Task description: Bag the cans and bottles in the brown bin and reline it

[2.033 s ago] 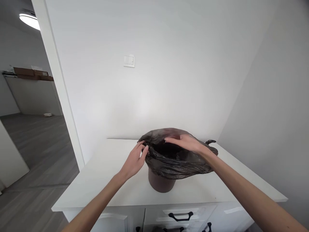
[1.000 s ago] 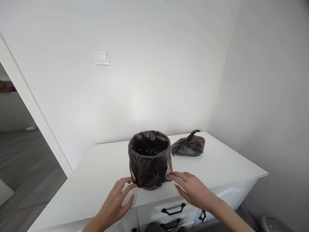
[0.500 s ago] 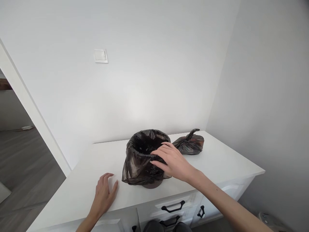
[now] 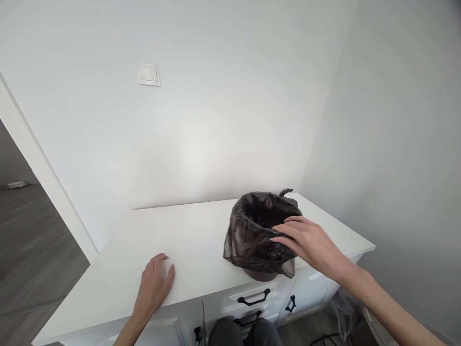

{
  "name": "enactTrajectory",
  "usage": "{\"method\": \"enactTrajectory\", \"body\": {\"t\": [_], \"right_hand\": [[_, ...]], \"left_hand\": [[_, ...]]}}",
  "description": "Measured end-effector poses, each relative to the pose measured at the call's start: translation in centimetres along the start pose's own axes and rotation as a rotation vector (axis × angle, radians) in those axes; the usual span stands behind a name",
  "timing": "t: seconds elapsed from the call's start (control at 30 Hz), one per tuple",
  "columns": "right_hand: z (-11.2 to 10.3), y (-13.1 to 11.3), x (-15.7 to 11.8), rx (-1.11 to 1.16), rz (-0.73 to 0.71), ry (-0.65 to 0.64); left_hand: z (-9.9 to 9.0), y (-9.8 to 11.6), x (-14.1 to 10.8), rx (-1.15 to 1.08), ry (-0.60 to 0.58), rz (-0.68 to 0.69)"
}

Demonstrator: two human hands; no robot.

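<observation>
A small brown bin lined with a black garbage bag (image 4: 248,240) stands upright on the right part of the white dresser top. The bag is folded over the rim and hangs down the outside; only the bin's brown base (image 4: 261,275) shows below. My right hand (image 4: 306,240) grips the rim at its near right side, fingers inside and thumb outside. Behind the bin, a knotted black bag (image 4: 287,192) is mostly hidden, with its tied end sticking up. My left hand (image 4: 154,283) rests on the dresser top, fingers apart, holding nothing.
The white dresser (image 4: 187,230) stands against the wall, with black handles (image 4: 254,298) on its front. A light switch (image 4: 149,75) is on the wall. A clear plastic bag (image 4: 342,312) and a dark cable lie on the floor at the lower right. A doorway opens at left.
My right hand has moved the lined bin to the right along the dresser top, and it now covers most of the knotted bag. My left hand stays in place. The view has shifted slightly.
</observation>
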State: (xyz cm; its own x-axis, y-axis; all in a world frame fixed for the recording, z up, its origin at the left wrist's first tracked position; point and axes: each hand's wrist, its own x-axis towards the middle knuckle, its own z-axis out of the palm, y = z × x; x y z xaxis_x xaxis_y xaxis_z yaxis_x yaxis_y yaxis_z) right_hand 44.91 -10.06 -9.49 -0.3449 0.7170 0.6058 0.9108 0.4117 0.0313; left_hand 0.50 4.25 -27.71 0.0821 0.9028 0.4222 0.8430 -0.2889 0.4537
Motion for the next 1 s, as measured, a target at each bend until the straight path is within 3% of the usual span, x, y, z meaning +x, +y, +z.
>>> {"method": "enactTrajectory", "body": {"t": [0.2,0.4,0.47,0.57,0.63,0.67,0.73,0.8,0.9,1.0], "right_hand": [[-1.4,5.9,-6.1,-0.159,0.172,0.017],[-1.1,11.4,-7.2,-0.186,0.331,0.048],[-0.8,11.3,-6.7,-0.174,0.337,0.089],[0.3,8.1,-5.7,-0.16,0.32,0.298],[1.8,4.8,-5.3,-0.106,0.298,0.462],[2.9,3.1,-5.2,-0.052,0.247,0.472],[5.8,0.3,-5.1,0.095,0.131,0.316],[9.4,-1.4,-5.0,0.257,0.133,0.127],[15.3,-1.6,-4.4,0.535,0.356,-0.003],[20.0,-0.4,-3.3,0.81,0.622,-0.005]], "left_hand": [[0.0,0.2,0.3,0.026,-0.007,0.046],[0.1,0.4,0.4,0.047,-0.009,0.041],[0.1,0.4,0.3,0.052,-0.008,0.04],[0.2,0.3,0.3,0.048,0.0,0.041],[0.2,0.4,0.2,0.042,0.002,0.039],[0.2,0.4,0.2,0.04,0.004,0.037],[0.1,0.6,0.2,0.035,0.006,0.035],[0.1,0.7,0.1,0.034,0.003,0.027],[0.0,0.9,0.1,0.033,-0.021,0.004],[0.0,1.1,0.1,0.024,-0.029,-0.002]]}}
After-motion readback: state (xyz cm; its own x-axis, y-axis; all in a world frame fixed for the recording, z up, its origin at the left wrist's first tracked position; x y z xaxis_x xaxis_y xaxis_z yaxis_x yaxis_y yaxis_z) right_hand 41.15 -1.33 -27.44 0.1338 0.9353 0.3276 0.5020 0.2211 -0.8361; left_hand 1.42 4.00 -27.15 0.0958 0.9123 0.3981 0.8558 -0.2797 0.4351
